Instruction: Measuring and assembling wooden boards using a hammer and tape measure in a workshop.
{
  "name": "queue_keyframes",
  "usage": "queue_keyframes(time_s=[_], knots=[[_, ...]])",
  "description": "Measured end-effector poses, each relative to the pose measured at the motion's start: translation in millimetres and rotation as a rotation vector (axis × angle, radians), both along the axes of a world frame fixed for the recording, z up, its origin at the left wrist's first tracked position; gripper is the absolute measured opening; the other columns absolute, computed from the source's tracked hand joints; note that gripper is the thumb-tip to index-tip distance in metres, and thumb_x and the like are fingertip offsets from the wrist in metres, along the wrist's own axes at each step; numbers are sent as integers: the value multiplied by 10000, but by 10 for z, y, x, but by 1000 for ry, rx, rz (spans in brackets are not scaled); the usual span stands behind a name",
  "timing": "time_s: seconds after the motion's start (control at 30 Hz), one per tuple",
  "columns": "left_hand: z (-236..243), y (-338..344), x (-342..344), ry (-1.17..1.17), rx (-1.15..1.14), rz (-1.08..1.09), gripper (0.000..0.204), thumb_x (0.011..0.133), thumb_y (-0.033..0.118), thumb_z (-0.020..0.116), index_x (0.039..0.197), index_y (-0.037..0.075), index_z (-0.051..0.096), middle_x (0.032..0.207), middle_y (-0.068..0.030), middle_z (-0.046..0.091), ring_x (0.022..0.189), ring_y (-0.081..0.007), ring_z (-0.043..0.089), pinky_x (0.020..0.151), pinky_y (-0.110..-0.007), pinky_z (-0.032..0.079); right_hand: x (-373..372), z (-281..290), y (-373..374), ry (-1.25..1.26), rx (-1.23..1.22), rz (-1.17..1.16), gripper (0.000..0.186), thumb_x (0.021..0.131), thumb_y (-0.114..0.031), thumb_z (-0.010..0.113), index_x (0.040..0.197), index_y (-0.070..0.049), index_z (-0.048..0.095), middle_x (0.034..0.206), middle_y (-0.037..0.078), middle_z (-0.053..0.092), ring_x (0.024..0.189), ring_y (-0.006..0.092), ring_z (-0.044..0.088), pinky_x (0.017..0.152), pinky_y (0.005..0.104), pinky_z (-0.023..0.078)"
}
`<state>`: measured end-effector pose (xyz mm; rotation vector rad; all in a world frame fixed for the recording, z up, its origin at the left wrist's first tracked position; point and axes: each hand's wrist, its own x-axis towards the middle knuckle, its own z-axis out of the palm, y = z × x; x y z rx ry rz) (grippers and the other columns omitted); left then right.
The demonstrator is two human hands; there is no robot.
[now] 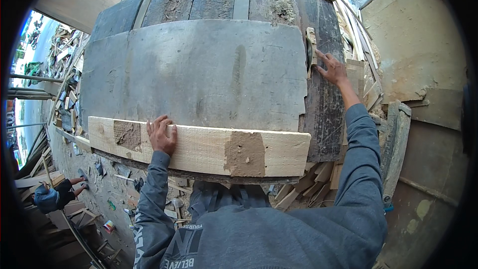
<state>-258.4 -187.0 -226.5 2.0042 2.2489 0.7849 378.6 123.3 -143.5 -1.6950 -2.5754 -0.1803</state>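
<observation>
A long pale plank with two brown mud-like patches lies across the near edge of the work surface, close to my body. My left hand grips its far edge left of the middle, fingers bent over that edge. On the right, my right arm is stretched forward. My right hand has its fingers apart, the tips at a small narrow wooden piece with a dark curved part along its side. This piece lies by the right edge of a large grey sheet; its exact kind cannot be made out.
Dark weathered boards lie under the grey sheet. Cut wood pieces are heaped below the near right corner. Long strips lie beyond my right hand. At the lower left, a person is near scrap timber; debris covers the ground.
</observation>
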Motion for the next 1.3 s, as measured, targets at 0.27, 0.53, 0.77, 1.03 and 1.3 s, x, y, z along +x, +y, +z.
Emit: queue_keyframes(time_s=[0.27,0.53,0.77,1.03,1.3], knots=[[6,154,93,-28,8,-37,258,895,332,649,1060,137,679,1277,-87,625,1281,-279,552,1257,-524,151,1348,-395,494,748,480,-1236,526,892,-384,641,1303,-56,650,1162,262,721,1069,406,707,878,497,568],[60,-14,-9,10,-25,5,274,891,343,653,1066,134,682,1276,-84,627,1287,-280,546,1258,-531,148,1384,-830,-346,651,197,-852,411,923,-410,653,1115,-59,751,1049,164,766,1002,322,734,890,416,556],[35,-42,-40,-7,-25,10,271,886,340,667,1069,141,681,1283,-85,627,1285,-285,546,1248,-546,155,1620,-1448,-1745,729,243,-788,348,982,-328,636,1149,-38,733,1058,176,751,997,327,724,874,413,546],[-11,-39,-136,1,-6,-12,310,925,408,650,1089,146,680,1297,-71,617,1304,-266,530,1238,-577,155,2185,-2537,-4088,1032,45,-1568,466,1000,-389,583,1088,46,722,1078,206,730,939,339,715,808,461,558],[-250,-450,-25,-46,-38,113,576,1020,483,504,1457,108,489,1593,-153,374,1522,-333,281,1267,-554,111,560,-3468,-5447,1093,-735,-1076,268,1007,-282,567,1097,-43,648,988,120,684,695,256,634,557,392,479]])
